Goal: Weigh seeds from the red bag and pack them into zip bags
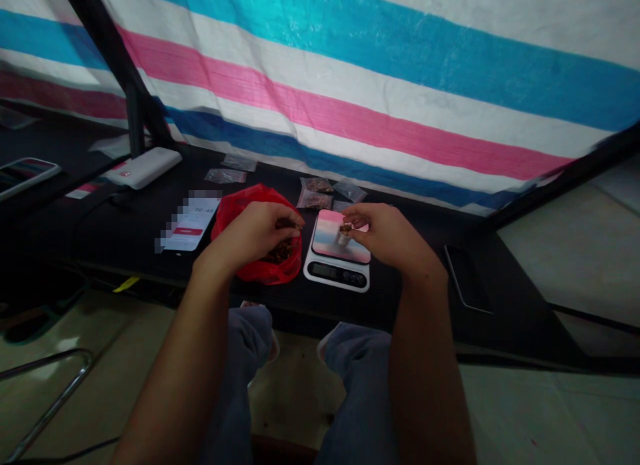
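A red plastic bag (239,201) stands open on the black table with brown, crumbly pieces (281,253) inside. My left hand (263,230) is over its mouth, fingers curled in near the thumb; what they pinch, if anything, is too small to make out. Just right of the bag is a white digital kitchen scale (311,279) with a shiny striped plate. Over that plate my right hand (387,235) grips a small silvery cup (343,239) between thumb and fingers. Brown bits show at the cup's top. Whether the cup touches the plate I cannot tell.
Behind the scale lie small clear packets (316,199), some with brown contents. A lit phone (193,225) showing a timer is left of the bag; a dark phone (466,278) lies at the right. A white power bank (150,168) and striped sheeting (350,128) stand beyond.
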Demonstrator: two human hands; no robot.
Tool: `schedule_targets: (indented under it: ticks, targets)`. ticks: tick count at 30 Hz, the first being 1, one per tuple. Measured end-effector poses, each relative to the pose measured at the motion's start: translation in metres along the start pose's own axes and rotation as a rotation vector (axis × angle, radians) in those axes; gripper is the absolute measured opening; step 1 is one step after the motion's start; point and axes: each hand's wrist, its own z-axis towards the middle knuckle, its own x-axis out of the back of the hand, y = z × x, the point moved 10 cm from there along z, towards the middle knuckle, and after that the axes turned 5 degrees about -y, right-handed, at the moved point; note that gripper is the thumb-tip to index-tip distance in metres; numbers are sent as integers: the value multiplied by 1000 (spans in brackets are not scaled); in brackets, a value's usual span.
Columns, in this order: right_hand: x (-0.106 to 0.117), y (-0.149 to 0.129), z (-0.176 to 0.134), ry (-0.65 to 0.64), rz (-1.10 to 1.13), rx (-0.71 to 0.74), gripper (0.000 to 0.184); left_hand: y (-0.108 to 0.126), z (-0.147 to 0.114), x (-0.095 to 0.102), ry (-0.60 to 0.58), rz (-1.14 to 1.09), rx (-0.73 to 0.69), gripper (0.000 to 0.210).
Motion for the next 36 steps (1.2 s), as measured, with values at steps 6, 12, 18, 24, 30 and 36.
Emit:
schedule_targets:
  ticks: [6,12,18,24,30,36]
  targets:
    - [2,0,-1,8,20,14,35,9,3,-6,-5,-26,-65,23]
    - [5,2,-3,38,-13,27,23,19,2,-7,19,-121,-115,22]
    - [3,5,-1,25,17,13,15,25,4,-10,38,-162,-138,18]
    - [4,6,-1,33,62,-3,10,26,3,-10,41,-167,-149,18]
    - [14,15,-10,47,74,-25,6,22,3,-6,64,-176,-157,18]
    - [9,27,-9,16,72,-57,3,19,4,-8,67,-194,-157,17]
